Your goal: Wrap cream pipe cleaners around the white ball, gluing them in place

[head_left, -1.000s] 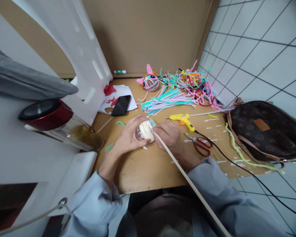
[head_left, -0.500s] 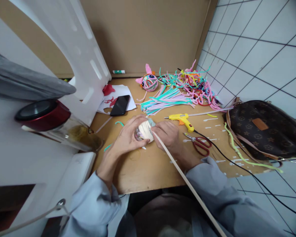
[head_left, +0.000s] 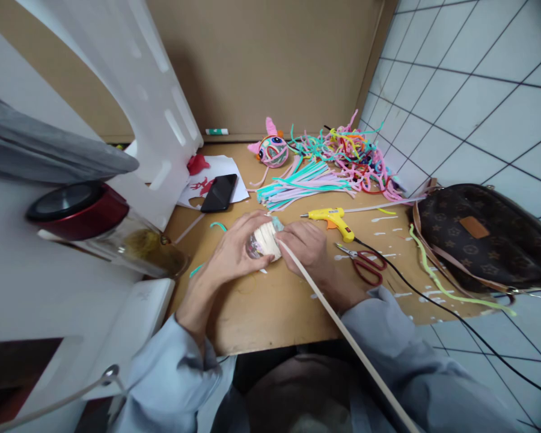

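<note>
My left hand (head_left: pixel 235 246) is wrapped round the left side of a small ball (head_left: pixel 267 240). Cream strips cover much of its top, while a shiny multicoloured patch shows at the left and pale blue at the upper right. Against the ball's right side, my right hand (head_left: pixel 305 242) pinches a long cream strip (head_left: pixel 342 329). From those fingers the strip runs down to the bottom right of the view. My right fingertips hide where the strip meets the ball.
Right of my hands lie a yellow glue gun (head_left: pixel 329 216) and red-handled scissors (head_left: pixel 367 264). Pipe cleaners (head_left: pixel 302 183) and a pink-eared decorated ball (head_left: pixel 274 150) lie behind. A phone (head_left: pixel 220 192) and glass bottle (head_left: pixel 148 246) are left; a brown bag (head_left: pixel 491 234) stands right.
Both hands keep their hold on the ball and strip, with only slight shifts. The whole view has moved a little.
</note>
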Motion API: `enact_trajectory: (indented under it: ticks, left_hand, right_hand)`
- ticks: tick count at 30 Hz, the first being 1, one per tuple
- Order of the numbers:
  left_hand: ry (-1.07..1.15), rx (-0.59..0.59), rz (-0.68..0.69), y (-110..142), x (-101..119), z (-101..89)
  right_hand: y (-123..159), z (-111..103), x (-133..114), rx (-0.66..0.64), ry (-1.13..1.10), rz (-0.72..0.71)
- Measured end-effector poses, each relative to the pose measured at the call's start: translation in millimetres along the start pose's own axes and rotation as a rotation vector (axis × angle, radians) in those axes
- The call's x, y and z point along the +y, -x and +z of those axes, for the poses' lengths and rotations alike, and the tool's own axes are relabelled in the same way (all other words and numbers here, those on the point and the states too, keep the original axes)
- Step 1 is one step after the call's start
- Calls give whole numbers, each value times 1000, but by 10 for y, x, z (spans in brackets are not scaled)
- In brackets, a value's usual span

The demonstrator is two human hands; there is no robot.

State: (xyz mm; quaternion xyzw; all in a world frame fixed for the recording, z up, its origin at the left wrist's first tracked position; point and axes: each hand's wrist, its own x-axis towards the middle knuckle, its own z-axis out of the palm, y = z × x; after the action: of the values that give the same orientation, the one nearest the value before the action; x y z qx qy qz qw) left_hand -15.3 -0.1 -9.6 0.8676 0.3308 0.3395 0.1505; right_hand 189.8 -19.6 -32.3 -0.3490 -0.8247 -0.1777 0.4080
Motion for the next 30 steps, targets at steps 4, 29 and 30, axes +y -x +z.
enact_trajectory:
  ticks: [4, 29, 30]
  left_hand:
    - [-4, -5, -7, 5, -3, 3]
    - [17, -6, 0, 15, -49, 52]
    - [14, -2, -4, 13, -42, 55]
  right_hand:
    - [-12, 9, -3, 34, 0, -7]
    - [2, 8, -2, -8, 31, -22]
    - [5, 8, 0, -8, 29, -28]
